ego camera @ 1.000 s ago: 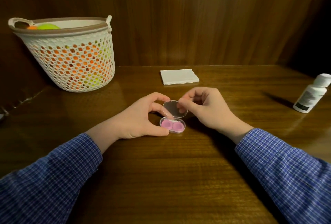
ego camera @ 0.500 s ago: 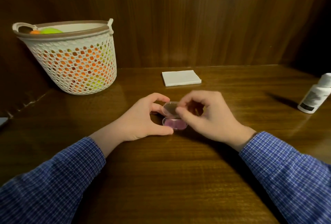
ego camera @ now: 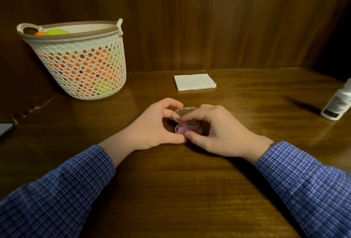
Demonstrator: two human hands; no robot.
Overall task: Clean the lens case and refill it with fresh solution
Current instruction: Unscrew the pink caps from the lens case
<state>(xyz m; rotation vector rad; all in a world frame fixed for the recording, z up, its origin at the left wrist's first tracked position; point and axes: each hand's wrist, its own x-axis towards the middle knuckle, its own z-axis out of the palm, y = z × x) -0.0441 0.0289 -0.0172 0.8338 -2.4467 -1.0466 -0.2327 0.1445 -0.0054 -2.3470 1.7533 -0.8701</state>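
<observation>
A small clear lens case (ego camera: 182, 129) with a pink insert lies on the wooden table (ego camera: 171, 190), its transparent lid hinged up behind it. My left hand (ego camera: 155, 126) grips the case from the left, thumb at the front edge and forefinger curled over the lid's left side. My right hand (ego camera: 214, 131) covers the right half of the case, thumb at the front and fingers curled over the lid. A white solution bottle (ego camera: 337, 105) stands at the table's right edge, partly cut off by the frame.
A folded white tissue (ego camera: 194, 82) lies beyond the hands near the back wall. A white mesh basket (ego camera: 79, 61) holding orange and green balls stands at the back left. A grey flat object (ego camera: 4, 129) shows at the left edge.
My right hand has come down from holding the raised lid and now lies over the case's right side. The lid leans lower. My left hand has kept its hold.
</observation>
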